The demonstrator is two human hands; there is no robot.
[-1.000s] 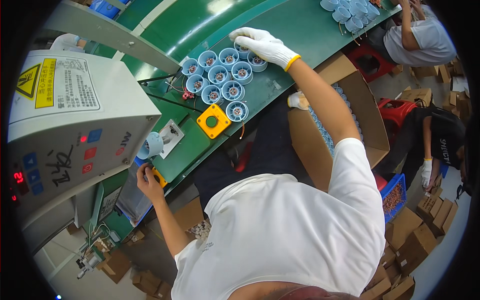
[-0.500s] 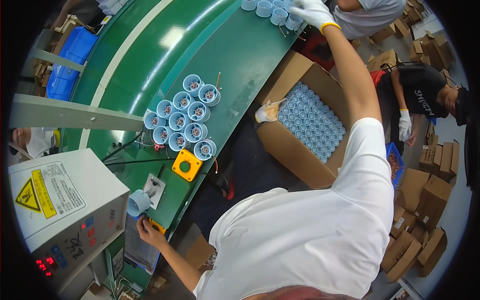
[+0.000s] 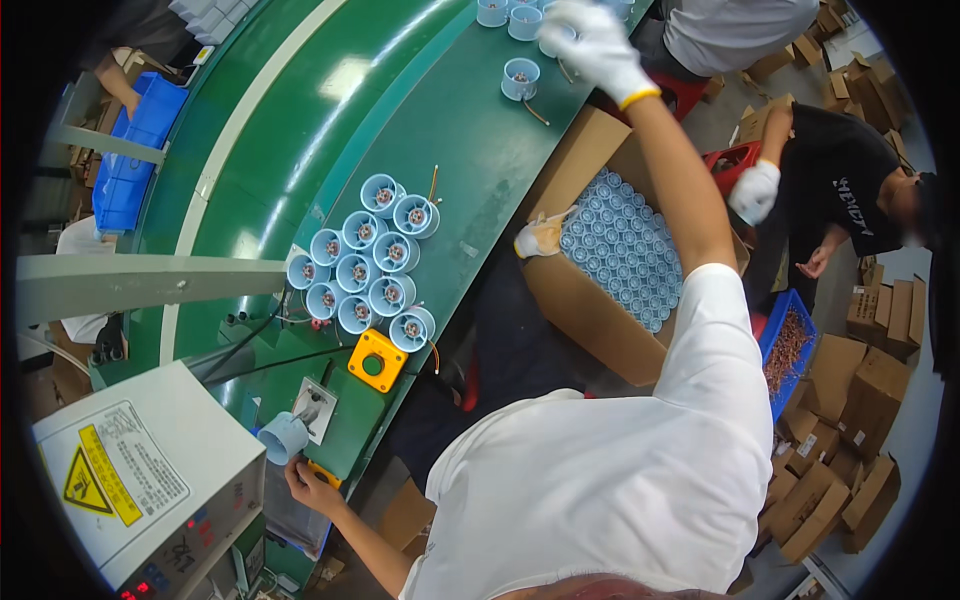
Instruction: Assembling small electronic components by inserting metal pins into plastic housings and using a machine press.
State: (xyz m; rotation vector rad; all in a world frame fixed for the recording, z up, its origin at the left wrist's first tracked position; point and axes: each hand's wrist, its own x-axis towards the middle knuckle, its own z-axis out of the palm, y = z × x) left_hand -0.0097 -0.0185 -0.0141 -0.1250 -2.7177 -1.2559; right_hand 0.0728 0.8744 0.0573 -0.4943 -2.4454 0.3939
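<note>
My bare left hand (image 3: 312,490) is at the lower left, its fingers bent against the lower edge of a light blue round plastic housing (image 3: 284,440). That housing sits tilted on a metal fixture (image 3: 318,408) beside the white machine. Part of a yellow box (image 3: 324,474) shows by the hand. My right hand (image 3: 598,50), in a white glove with a yellow cuff, reaches over the far end of the green bench, among more housings; motion smears its fingers. Just left of the glove stands one separate housing (image 3: 520,78), its wire trailing toward the bench edge.
Several wired housings (image 3: 357,272) cluster on the bench behind a yellow button box (image 3: 374,361). A white control machine (image 3: 140,460) fills the lower left. Right of the bench, an open carton (image 3: 585,325) holds stacked blue parts. A co-worker's gloved hand (image 3: 755,192) is beyond.
A single housing now stands apart near the far cluster, where none stood before. My right glove has shifted slightly left and down. My left hand stays at the fixture housing.
</note>
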